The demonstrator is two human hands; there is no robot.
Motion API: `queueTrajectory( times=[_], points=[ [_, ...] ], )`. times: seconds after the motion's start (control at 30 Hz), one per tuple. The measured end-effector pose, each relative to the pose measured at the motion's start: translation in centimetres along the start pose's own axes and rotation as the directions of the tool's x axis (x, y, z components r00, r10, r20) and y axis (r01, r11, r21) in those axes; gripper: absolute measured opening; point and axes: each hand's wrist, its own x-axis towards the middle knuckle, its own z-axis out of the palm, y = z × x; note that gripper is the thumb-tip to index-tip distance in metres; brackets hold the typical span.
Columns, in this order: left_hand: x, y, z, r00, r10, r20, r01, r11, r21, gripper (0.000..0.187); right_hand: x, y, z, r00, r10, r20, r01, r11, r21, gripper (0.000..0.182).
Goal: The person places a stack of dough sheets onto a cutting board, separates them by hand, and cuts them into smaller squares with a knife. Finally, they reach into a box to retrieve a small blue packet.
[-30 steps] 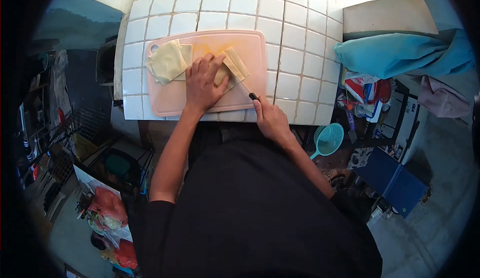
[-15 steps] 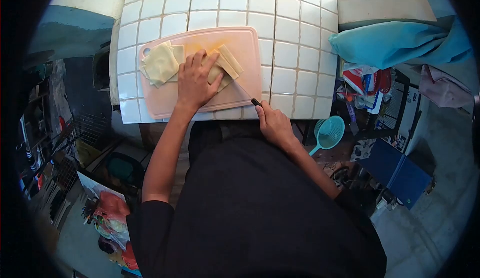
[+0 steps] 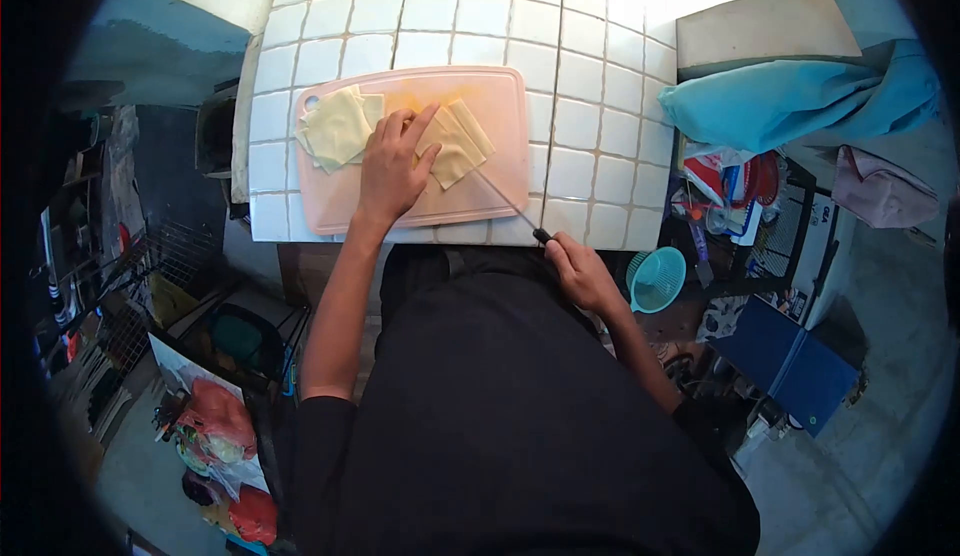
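Observation:
A pink cutting board [image 3: 340,196] lies on the white tiled counter. My left hand [image 3: 398,168] rests with its fingers apart on the left part of a pale yellow sheet [image 3: 455,148], which has narrow strips along its right side. My right hand [image 3: 580,268] is wrapped round the black handle of a knife [image 3: 510,205]. The blade points up and left, its tip at the right edge of the sheet. A stack of similar pale sheets [image 3: 335,131] lies at the board's left end.
A turquoise cloth [image 3: 760,106] lies at the right of the counter [image 3: 574,112]. Below it are a teal strainer [image 3: 657,281] and a dark blue folder-like panel [image 3: 790,361]. Red bags [image 3: 218,418] sit at lower left.
My right hand has drawn the knife down and right. My left hand's fingers have shifted left on the sheet, exposing more of it. The whole view has shifted slightly.

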Motion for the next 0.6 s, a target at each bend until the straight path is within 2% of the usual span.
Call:
queueTrajectory(
  times=[0.1,0.13,0.2,0.23,0.33,0.6],
  points=[
    [-0.7,-0.2,0.0,0.998,-0.036,-0.058,0.035,0.999,-0.031,0.058,1.2,-1.9,0.2,0.99,-0.041,-0.133,0.071,0.97,0.232,0.033],
    [-0.7,-0.3,0.1,0.998,-0.033,-0.058,0.031,0.999,-0.038,0.06,2.0,-2.5,0.6,0.99,-0.045,-0.132,0.075,0.968,0.238,0.033],
    [-0.7,0.0,-0.1,0.998,-0.029,-0.054,0.027,0.999,-0.04,0.063,3.4,-3.7,1.5,0.978,-0.12,-0.171,0.139,0.985,0.106,0.031],
    [-0.5,0.2,-0.4,0.998,-0.046,-0.049,0.043,0.997,-0.06,0.064,4.1,-3.8,2.3,0.97,-0.146,-0.197,0.167,0.981,0.098,0.029],
    [-0.3,0.2,-0.8,0.998,-0.037,-0.054,0.032,0.996,-0.089,0.065,5.2,-5.1,3.1,0.979,-0.112,-0.169,0.117,0.993,0.016,0.03],
    [-0.2,-0.1,-0.9,1.0,0.029,-0.002,-0.029,0.998,-0.051,0.068,6.0,-6.3,4.0,0.977,-0.085,-0.194,0.092,0.996,0.023,0.033]
  ],
)
